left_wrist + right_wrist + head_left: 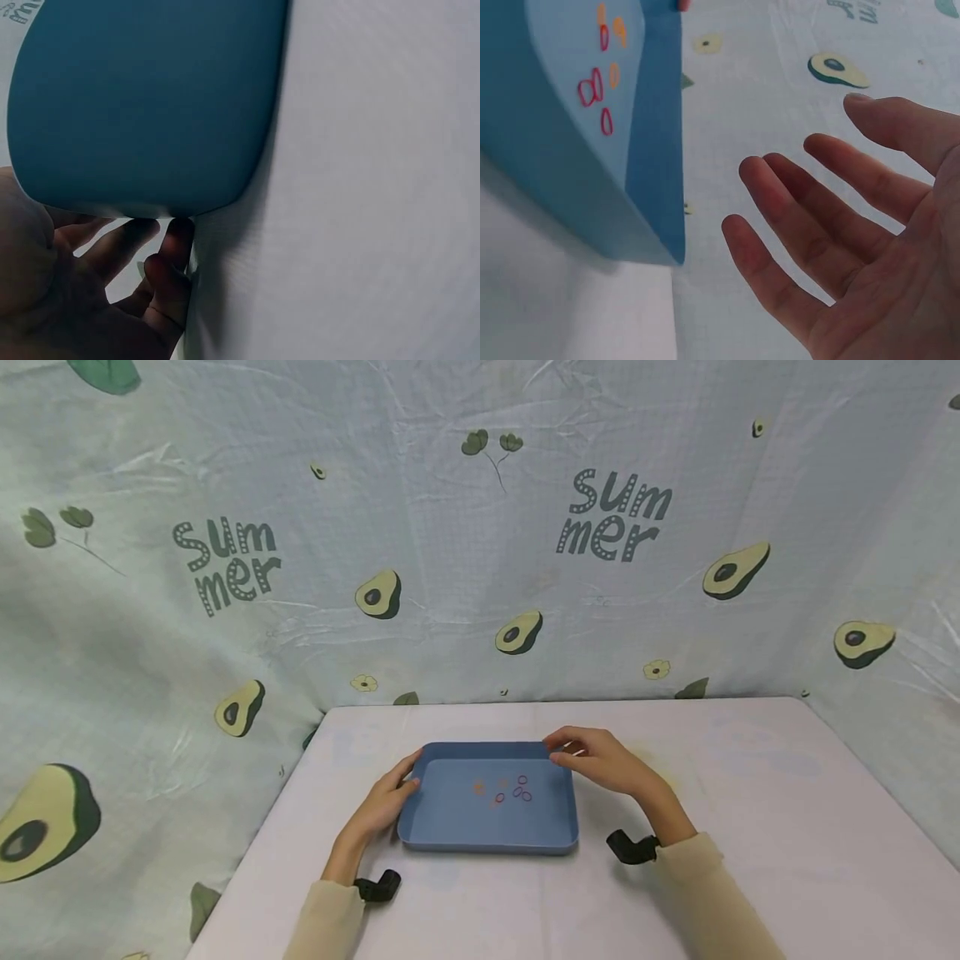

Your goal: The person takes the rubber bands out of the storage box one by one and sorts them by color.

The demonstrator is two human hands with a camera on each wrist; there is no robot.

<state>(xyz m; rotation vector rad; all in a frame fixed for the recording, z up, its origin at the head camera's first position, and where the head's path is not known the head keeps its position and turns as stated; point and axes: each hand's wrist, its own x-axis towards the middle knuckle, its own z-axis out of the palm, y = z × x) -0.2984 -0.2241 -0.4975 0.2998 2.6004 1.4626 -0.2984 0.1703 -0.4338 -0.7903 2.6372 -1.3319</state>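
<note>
A shallow blue tray [487, 835] lies on the table with several small thin loops [522, 793], red and orange, like rubber bands, loose on its floor. My left hand [384, 802] holds the tray's left side, thumb at the rim; the left wrist view shows fingertips [139, 225] against the wall's end. At the far right corner hovers my right hand [600, 760], fingers loosely bent and nothing in them. In the right wrist view its fingers [799, 225] are spread apart, separated from the tray wall [656, 150].
The pale table [750, 827] extends on both sides of the tray. Behind it hangs a light cloth [450, 668] printed with avocados and lettering. A black wrist camera [633, 847] sits on the right wrist, another [378, 887] on the left.
</note>
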